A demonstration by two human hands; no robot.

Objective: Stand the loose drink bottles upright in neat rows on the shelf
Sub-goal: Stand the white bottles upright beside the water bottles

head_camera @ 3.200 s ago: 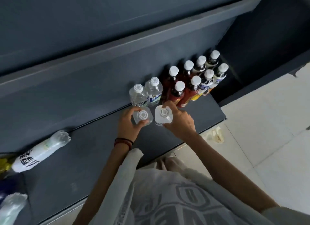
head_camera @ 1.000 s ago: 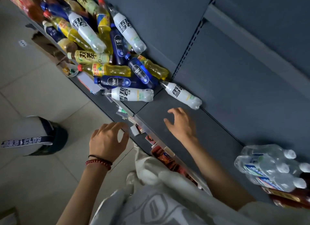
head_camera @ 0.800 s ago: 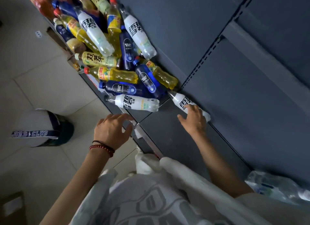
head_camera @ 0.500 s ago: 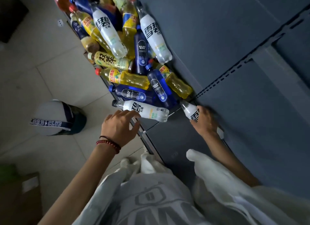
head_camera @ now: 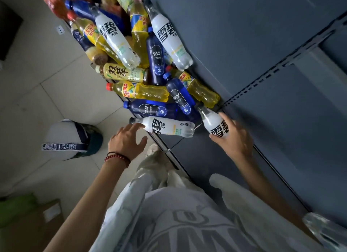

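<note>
A heap of loose drink bottles (head_camera: 142,64), white, blue and yellow, lies on the dark shelf (head_camera: 197,158). My right hand (head_camera: 234,139) grips one white bottle with black lettering (head_camera: 214,122) at the near edge of the heap, its neck pointing up-left. My left hand (head_camera: 127,141) hovers open with its fingertips touching the neck end of another white bottle (head_camera: 165,127) that lies along the shelf's front edge.
The shelf's back panel (head_camera: 262,36) rises behind the heap. A person's white cap (head_camera: 63,139) shows below on the tiled floor (head_camera: 56,94), and a cardboard box (head_camera: 37,219) sits at lower left. Clear water bottles (head_camera: 326,231) peek in at lower right.
The view has swung left from the upright rows to the heap. My right hand reached the white bottle and closed round it; my left hand moved up to the other white bottle.
</note>
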